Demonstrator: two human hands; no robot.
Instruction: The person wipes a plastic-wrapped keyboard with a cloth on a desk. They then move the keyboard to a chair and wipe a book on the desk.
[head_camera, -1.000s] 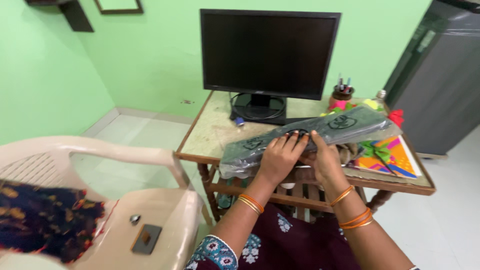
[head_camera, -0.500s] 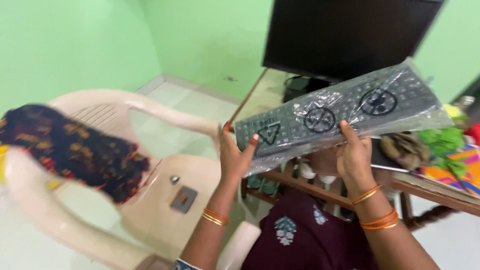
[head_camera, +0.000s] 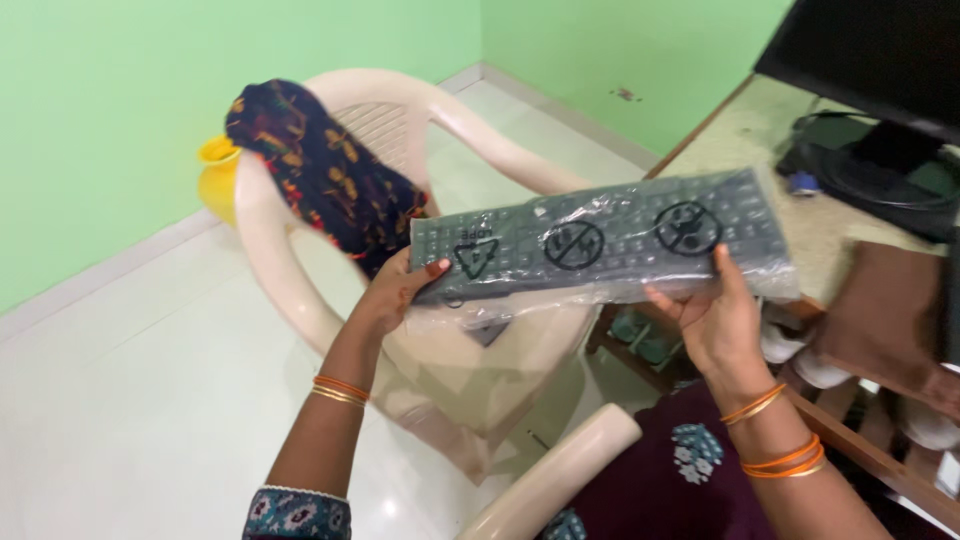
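Keyboard (head_camera: 600, 236) in clear plastic, gripped between left hand (head_camera: 392, 292) and right hand (head_camera: 712, 322).

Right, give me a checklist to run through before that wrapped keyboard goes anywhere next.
1. Left hand grips the keyboard at its left end: ok.
2. Right hand supports it from below near the right half: ok.
3. Clear plastic bag closed around the keyboard: cannot tell; loose film hangs below.
4. Keyboard held roughly level: ok, slightly tilted.
5. Plastic chair seat beneath free: not ok; a small dark object lies there, mostly hidden.
6. Patterned cloth stays draped over the chair back: ok.
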